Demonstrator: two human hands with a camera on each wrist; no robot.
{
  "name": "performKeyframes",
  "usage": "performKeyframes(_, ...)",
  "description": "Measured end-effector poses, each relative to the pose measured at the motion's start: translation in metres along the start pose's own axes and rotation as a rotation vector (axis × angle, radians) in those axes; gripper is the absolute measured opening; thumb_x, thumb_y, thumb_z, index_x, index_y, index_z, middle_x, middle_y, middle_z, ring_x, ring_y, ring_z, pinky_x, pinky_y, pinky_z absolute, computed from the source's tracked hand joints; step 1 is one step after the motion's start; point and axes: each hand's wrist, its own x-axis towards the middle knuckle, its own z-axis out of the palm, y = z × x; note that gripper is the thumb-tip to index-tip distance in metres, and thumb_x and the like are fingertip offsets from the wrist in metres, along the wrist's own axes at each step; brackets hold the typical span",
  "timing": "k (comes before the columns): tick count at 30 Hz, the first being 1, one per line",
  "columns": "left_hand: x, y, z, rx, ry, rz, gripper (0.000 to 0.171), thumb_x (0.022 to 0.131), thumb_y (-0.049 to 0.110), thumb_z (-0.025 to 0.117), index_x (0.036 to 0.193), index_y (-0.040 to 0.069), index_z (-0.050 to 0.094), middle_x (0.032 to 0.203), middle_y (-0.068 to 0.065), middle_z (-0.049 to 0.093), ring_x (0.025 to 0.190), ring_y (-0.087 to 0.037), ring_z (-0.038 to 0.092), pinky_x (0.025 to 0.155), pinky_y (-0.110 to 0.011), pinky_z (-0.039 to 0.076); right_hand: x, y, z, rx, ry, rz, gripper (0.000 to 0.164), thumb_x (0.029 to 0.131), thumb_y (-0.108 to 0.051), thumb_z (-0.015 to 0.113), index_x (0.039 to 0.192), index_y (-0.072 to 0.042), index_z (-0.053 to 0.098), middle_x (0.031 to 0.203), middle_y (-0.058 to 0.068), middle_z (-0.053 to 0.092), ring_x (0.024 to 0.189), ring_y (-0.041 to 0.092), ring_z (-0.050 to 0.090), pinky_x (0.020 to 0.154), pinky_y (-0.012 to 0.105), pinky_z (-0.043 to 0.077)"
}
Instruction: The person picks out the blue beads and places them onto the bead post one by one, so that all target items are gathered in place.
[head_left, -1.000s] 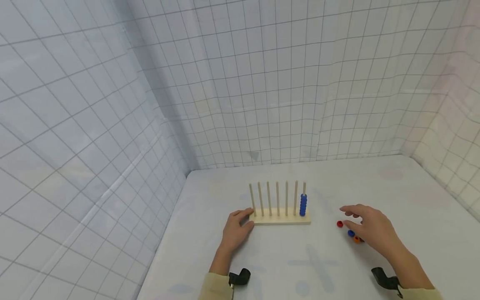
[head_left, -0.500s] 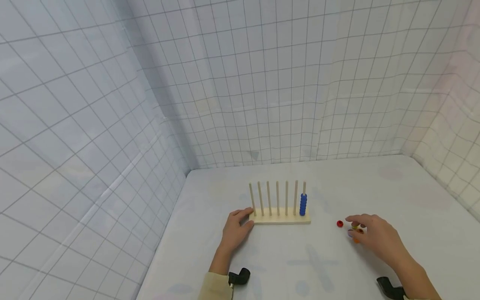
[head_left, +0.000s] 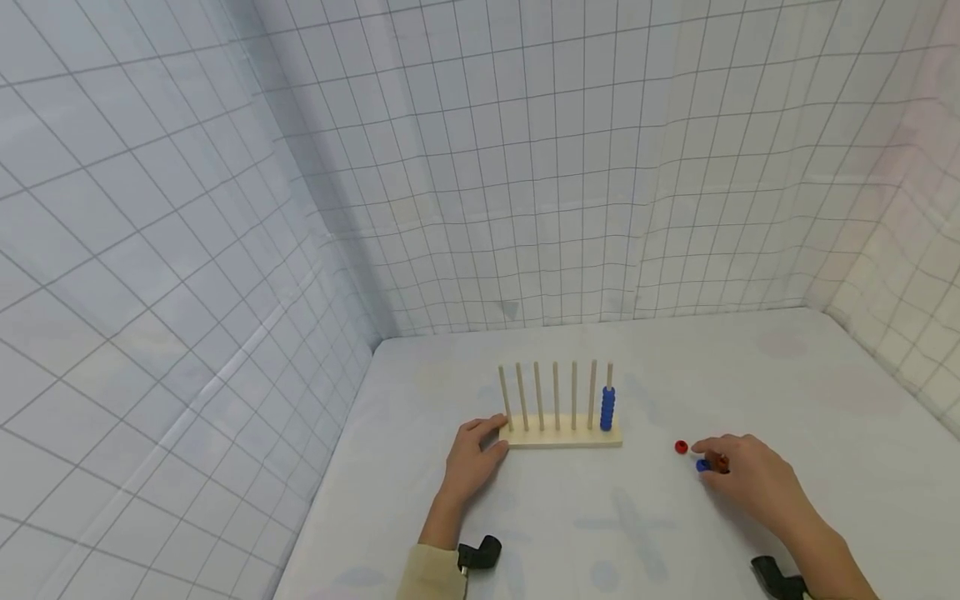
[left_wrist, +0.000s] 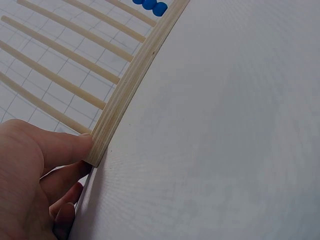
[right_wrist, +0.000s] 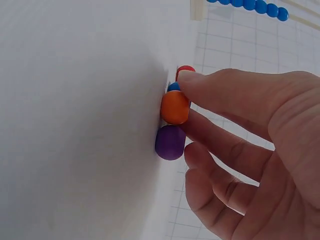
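A wooden peg abacus (head_left: 558, 438) stands on the table, with upright rods and a stack of blue beads (head_left: 607, 408) on the rightmost one. Its left end is pinched by my left hand (head_left: 472, 458), as the left wrist view also shows. Over at the loose beads, my right hand (head_left: 757, 479) has thumb and index finger around a blue bead (head_left: 702, 465), low at the table. Close beside it in the right wrist view sit an orange bead (right_wrist: 175, 107) and a purple bead (right_wrist: 170, 142). A red bead (head_left: 681, 447) lies just past the fingertips.
White cloth covers the table (head_left: 570, 517). Gridded white sheets (head_left: 525, 167) hang behind it and on both sides. A black wrist mount (head_left: 480, 552) sits on each wrist.
My right hand has moved slightly right and down onto the loose beads, its thumb and index finger coming around the blue one. The left hand keeps its hold on the abacus.
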Motion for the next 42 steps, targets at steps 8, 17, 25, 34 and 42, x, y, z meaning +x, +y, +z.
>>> performKeyframes(8, 0.002, -0.004, 0.001, 0.019, -0.004, -0.004, 0.038, 0.092, 0.019, 0.072, 0.130, 0.016, 0.070, 0.131, -0.012, 0.060, 0.127, -0.034, 0.050, 0.100, -0.059, 0.041, 0.002, -0.002, 0.004, 0.001, 0.004, -0.018, 0.029, 0.077, -0.009, 0.085, 0.105, -0.014, 0.078, 0.084, -0.008, 0.065, 0.078, 0.017, 0.052, 0.066, 0.039, 0.048)
performKeyframes(17, 0.001, -0.003, 0.000, 0.018, -0.003, 0.009, 0.037, 0.092, 0.017, 0.072, 0.129, 0.015, 0.070, 0.130, -0.010, 0.061, 0.127, -0.034, 0.050, 0.101, -0.059, 0.040, 0.004, -0.003, 0.007, -0.014, -0.007, -0.016, 0.027, 0.078, -0.008, 0.083, 0.104, -0.015, 0.078, 0.081, -0.011, 0.061, 0.078, 0.016, 0.049, 0.063, 0.035, 0.045)
performKeyframes(25, 0.001, -0.003, 0.001, 0.017, 0.004, 0.005, 0.037, 0.091, 0.017, 0.072, 0.129, 0.015, 0.070, 0.130, -0.010, 0.061, 0.127, -0.034, 0.051, 0.101, -0.059, 0.040, 0.005, -0.009, 0.005, -0.013, 0.026, -0.061, 0.025, 0.077, -0.002, 0.077, 0.099, -0.013, 0.079, 0.078, -0.010, 0.057, 0.075, 0.015, 0.045, 0.060, 0.031, 0.041)
performKeyframes(34, 0.001, -0.005, 0.003, 0.004, 0.010, 0.002, 0.038, 0.091, 0.018, 0.074, 0.129, 0.018, 0.070, 0.128, -0.013, 0.059, 0.125, -0.034, 0.052, 0.099, -0.058, 0.042, 0.004, -0.016, -0.004, -0.005, 0.060, -0.061, 0.020, 0.080, -0.006, 0.079, 0.099, -0.012, 0.079, 0.086, -0.004, 0.061, 0.075, 0.017, 0.047, 0.060, 0.033, 0.043)
performKeyframes(42, 0.000, -0.005, 0.001, 0.007, 0.008, 0.013, 0.038, 0.091, 0.016, 0.074, 0.129, 0.016, 0.070, 0.128, -0.013, 0.061, 0.124, -0.034, 0.052, 0.100, -0.057, 0.042, 0.004, -0.019, -0.004, 0.015, 0.116, -0.054, 0.018, 0.082, -0.007, 0.081, 0.099, -0.012, 0.079, 0.092, 0.000, 0.064, 0.083, 0.023, 0.055, 0.067, 0.039, 0.049)
